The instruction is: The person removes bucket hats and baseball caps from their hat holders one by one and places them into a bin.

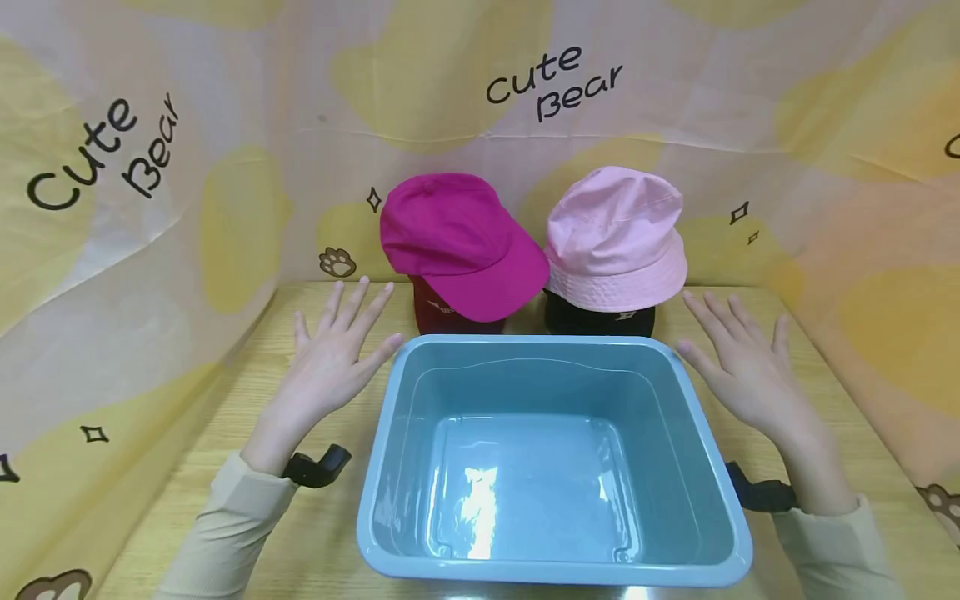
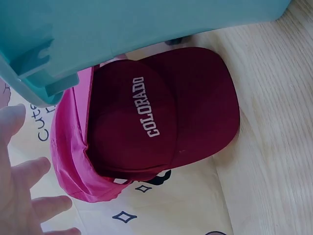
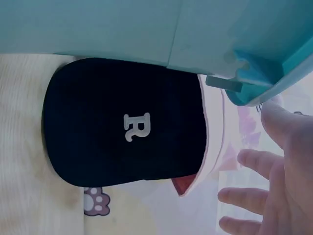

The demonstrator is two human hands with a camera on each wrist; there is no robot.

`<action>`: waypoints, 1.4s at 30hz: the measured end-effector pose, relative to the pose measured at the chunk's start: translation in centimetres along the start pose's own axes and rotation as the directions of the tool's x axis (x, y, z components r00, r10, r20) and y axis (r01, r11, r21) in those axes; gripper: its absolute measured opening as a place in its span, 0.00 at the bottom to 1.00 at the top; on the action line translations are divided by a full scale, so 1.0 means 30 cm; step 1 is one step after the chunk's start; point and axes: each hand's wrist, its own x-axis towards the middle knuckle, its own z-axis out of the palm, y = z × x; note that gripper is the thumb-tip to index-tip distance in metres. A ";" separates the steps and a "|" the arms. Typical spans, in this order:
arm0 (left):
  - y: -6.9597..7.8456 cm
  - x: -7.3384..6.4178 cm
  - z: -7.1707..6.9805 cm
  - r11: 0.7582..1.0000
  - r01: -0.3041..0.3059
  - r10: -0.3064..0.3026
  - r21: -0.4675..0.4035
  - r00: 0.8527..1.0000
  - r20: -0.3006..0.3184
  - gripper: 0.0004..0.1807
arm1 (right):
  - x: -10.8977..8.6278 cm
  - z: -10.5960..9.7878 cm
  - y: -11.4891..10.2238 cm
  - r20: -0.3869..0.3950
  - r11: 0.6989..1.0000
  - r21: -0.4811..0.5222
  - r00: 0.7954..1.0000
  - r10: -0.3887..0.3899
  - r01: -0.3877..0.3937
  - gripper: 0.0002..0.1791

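Note:
A blue plastic basin (image 1: 555,571) stands on the table between my two hands, its inside bare. My left hand (image 1: 330,362) is spread by the basin's far left corner, thumb tip right at the rim. Mirroring it, my right hand (image 1: 750,375) spreads its fingers by the far right corner. Behind the basin, a magenta cap (image 1: 450,225) sits on top of a dark red cap (image 2: 132,117) lettered COLORADO. To its right, a pale pink bucket hat (image 1: 615,242) covers part of a black cap (image 3: 122,122) with a white R.
A wooden table (image 1: 300,517) carries everything. Printed cloth (image 1: 450,75) with "Cute Bear" lettering hangs at the back and along both sides, close behind the hats. A black wrist strap (image 1: 318,467) is on my left wrist and another (image 1: 761,487) on my right.

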 end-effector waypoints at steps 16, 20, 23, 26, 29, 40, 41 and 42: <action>0.002 0.006 0.002 1.000 -0.024 0.023 -0.016 1.000 -0.019 0.37 | -0.041 -0.004 -0.041 -0.073 0.974 0.201 0.993 -0.088 0.101 0.32; 0.006 0.005 0.002 1.000 -0.025 0.024 -0.015 0.999 -0.021 0.37 | -0.055 -0.004 -0.046 -0.039 0.946 0.311 0.995 -0.087 0.095 0.32; 0.009 0.004 0.001 1.000 -0.025 0.025 -0.016 0.999 -0.022 0.37 | -0.068 -0.005 -0.047 -0.003 0.930 0.363 0.998 -0.065 0.061 0.31; 0.011 0.003 0.001 0.999 -0.028 0.027 -0.020 0.999 -0.025 0.37 | -0.076 -0.003 -0.050 0.008 0.917 0.396 0.998 -0.061 0.053 0.31; 0.013 -0.001 0.001 0.999 -0.028 0.028 -0.022 0.999 -0.029 0.36 | -0.082 0.000 -0.053 0.005 0.906 0.418 0.997 -0.074 0.065 0.31; 0.022 0.001 0.002 0.999 -0.044 0.042 -0.031 0.998 -0.047 0.36 | -0.116 0.001 -0.059 -0.020 0.892 0.441 0.994 -0.104 0.103 0.33; 0.023 0.001 0.001 0.998 -0.044 0.042 -0.033 0.998 -0.047 0.36 | -0.117 0.003 -0.061 -0.019 0.894 0.436 0.994 -0.109 0.106 0.33; 0.024 0.001 0.000 0.998 -0.044 0.043 -0.032 0.998 -0.045 0.36 | -0.118 0.005 -0.061 -0.020 0.898 0.426 0.994 -0.112 0.109 0.33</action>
